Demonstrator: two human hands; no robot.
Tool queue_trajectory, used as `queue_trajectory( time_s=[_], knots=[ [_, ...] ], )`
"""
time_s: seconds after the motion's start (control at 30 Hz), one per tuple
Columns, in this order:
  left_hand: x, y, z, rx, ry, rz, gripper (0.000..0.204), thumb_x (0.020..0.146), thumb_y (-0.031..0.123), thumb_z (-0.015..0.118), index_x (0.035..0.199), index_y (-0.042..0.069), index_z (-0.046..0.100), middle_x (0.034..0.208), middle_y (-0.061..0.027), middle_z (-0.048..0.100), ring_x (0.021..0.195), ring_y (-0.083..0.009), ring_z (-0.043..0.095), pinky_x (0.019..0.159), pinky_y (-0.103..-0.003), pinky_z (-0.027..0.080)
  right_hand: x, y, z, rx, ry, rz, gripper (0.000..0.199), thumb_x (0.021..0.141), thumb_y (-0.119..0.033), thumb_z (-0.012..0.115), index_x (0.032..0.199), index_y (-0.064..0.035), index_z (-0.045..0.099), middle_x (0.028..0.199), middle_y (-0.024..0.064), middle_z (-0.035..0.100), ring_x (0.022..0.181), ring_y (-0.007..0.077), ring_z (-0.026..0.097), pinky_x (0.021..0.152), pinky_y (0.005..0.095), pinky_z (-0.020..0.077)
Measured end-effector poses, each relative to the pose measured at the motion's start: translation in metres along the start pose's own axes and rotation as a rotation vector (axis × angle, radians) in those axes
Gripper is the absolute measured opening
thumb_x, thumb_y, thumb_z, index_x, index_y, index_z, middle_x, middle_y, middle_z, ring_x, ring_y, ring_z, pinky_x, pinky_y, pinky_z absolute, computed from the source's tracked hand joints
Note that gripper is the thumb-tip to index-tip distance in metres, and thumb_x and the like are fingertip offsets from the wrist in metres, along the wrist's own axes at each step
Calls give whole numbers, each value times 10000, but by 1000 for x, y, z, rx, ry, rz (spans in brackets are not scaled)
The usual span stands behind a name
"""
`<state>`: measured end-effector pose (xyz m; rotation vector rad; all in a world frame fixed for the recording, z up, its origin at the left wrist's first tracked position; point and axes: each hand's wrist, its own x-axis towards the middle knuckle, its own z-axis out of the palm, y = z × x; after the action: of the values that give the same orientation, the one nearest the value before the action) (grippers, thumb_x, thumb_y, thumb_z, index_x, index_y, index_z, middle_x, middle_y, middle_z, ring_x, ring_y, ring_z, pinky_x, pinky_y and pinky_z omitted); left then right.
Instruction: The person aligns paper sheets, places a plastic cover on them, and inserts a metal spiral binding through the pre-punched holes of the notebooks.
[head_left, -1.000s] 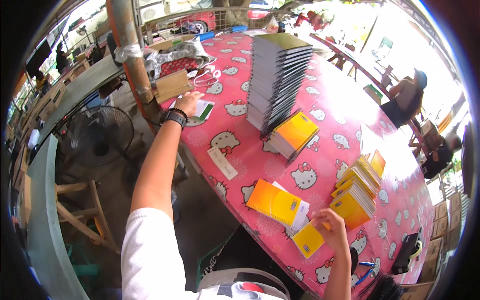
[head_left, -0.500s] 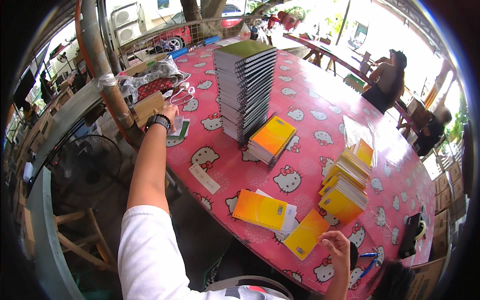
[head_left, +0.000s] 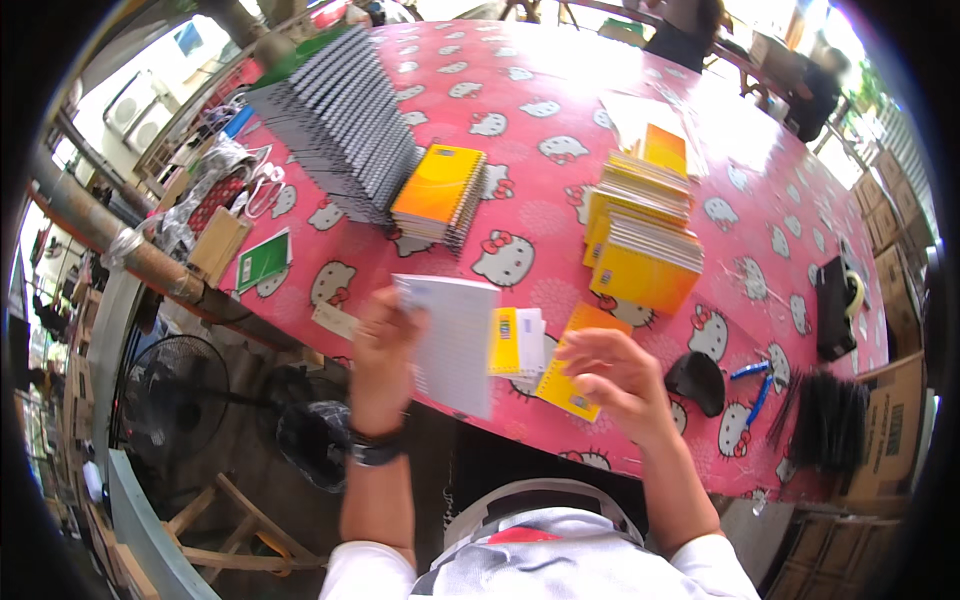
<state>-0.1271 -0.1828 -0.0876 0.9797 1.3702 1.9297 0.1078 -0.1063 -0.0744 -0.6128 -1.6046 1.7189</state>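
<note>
Raised over the table's near edge, my left hand (head_left: 385, 340) is closed on a lined white paper sheet (head_left: 452, 345); whether it is one sheet or several I cannot tell. The sheet partly covers a yellow-orange notebook cover (head_left: 506, 340) with white papers (head_left: 536, 340) at its right. My right hand (head_left: 622, 380) hovers with bent, parted fingers and nothing between them. Below it lies another yellow-orange cover (head_left: 567, 392) with punched holes along one edge, partly hidden by the fingers.
A tall stack of spiral notebooks (head_left: 345, 120) stands at the back left beside a smaller orange-yellow notebook pile (head_left: 440, 190). More yellow notebooks (head_left: 640, 250) are stacked to the right. Blue-handled pliers (head_left: 760, 395), a black tape dispenser (head_left: 835, 310) and black wire spirals (head_left: 825, 420) lie far right.
My left hand has come back from the far left side of the table, now carrying the white sheet. My right hand has shifted slightly over the yellow cover. The view has turned downward.
</note>
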Motion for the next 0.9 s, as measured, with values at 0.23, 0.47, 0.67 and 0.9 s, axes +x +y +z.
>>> queue_trajectory(
  time_s=[0.23, 0.47, 0.67, 0.9],
  knots=[
    [-40, -44, 98, -19, -173, -243, 512, 821, 157, 651, 1250, -7, 423, 1128, -85, 547, 941, -137, 530, 824, -268, 429, -14, 23, -15, 373, 176, 76, 207, 812, -44, 643, 981, 9, 536, 907, 46, 598, 806, 69, 567, 724, 212, 471],
    [-55, -27, 130, 86, -616, -319, 782, 786, 169, 676, 1377, 10, 189, 1226, -128, 435, 1095, -166, 458, 875, -290, 424, -25, 27, -25, 453, 308, -7, 253, 794, -78, 678, 980, -6, 522, 892, 35, 573, 789, 69, 561, 691, 207, 472],
    [-58, -31, 131, -201, -622, -672, 601, 789, 106, 650, 1292, 55, 324, 1114, -33, 460, 963, -82, 484, 797, -232, 422, -29, 27, -38, 526, 183, 128, 376, 728, -110, 747, 972, -41, 469, 896, 30, 531, 830, 86, 551, 704, 223, 470],
    [-65, -37, 129, -264, -675, -867, 675, 766, 92, 655, 1335, 62, 294, 1126, -24, 453, 957, -83, 485, 790, -228, 421, -33, 41, -51, 417, 154, 163, 448, 690, -112, 780, 951, -65, 419, 864, 38, 527, 761, 82, 527, 660, 222, 458]
  ],
)
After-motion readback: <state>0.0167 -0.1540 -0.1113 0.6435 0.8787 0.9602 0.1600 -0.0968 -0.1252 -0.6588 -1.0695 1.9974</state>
